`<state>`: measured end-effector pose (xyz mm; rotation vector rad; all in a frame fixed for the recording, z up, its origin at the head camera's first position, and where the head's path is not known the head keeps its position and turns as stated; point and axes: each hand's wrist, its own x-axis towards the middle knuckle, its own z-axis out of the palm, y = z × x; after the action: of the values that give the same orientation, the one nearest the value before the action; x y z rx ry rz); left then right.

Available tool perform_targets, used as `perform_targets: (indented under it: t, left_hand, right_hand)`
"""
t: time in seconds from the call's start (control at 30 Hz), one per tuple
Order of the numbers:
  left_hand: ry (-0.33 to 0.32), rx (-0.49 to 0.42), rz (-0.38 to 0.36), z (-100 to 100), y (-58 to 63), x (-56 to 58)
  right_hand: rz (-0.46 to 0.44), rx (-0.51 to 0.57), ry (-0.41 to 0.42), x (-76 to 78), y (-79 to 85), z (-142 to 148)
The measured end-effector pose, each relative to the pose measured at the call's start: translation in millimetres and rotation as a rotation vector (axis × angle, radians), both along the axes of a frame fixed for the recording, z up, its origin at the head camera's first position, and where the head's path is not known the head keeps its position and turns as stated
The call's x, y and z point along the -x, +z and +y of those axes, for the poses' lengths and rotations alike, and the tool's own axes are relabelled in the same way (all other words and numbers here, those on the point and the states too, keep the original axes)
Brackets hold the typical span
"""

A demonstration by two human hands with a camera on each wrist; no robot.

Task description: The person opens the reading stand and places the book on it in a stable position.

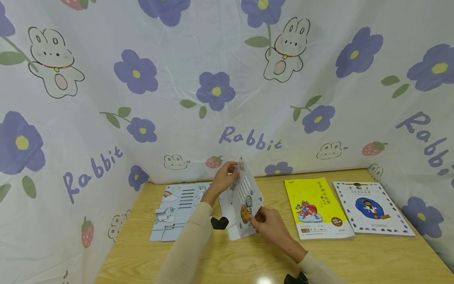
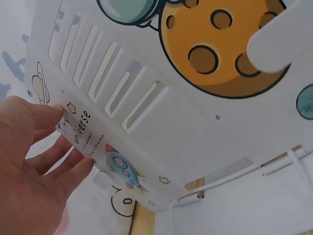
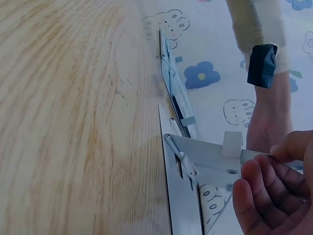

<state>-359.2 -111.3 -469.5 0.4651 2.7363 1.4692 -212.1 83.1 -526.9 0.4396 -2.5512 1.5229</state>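
Observation:
A white metal book stand (image 1: 253, 192) with slots, an orange planet and "Tiny universe" lettering stands partly unfolded on the table, its panel tilted up from its base (image 1: 244, 234). My left hand (image 1: 224, 180) pinches the panel's far upper edge; in the left wrist view, the thumb and fingers of that hand (image 2: 36, 161) lie on either side of the edge. Lower down, my right hand (image 1: 272, 225) pinches the panel's near right edge. The right wrist view shows a wire hinge (image 3: 178, 152) between panel and base, beside the curled fingers of the right hand (image 3: 276, 188).
Left of the stand lies a second, flat book stand (image 1: 177, 215) with unicorns and a rainbow. A yellow book (image 1: 315, 201) and a white-covered book (image 1: 372, 205) lie to the right on the wooden table (image 1: 227, 264). A rabbit-print cloth (image 1: 170, 106) hangs behind.

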Motion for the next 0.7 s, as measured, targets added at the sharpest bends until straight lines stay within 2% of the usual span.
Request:
perform_targets:
  t: [0.2,0.47,0.7]
  left_hand:
    - [0.012,-0.018,-0.005,-4.4,-1.3,-3.0]
    - [0.054,-0.02,-0.031,-12.0,-4.7,-5.5]
    - [0.063,-0.036,0.018,-16.0,-9.7,-4.3]
  right_hand:
    - [-0.05,0.049,-0.016,-1.7,0.8,9.7]
    - [-0.094,0.066,-0.085,0.6,-0.9,21.7]
    - [-0.093,0.075,-0.121,3.2,2.3,31.6]
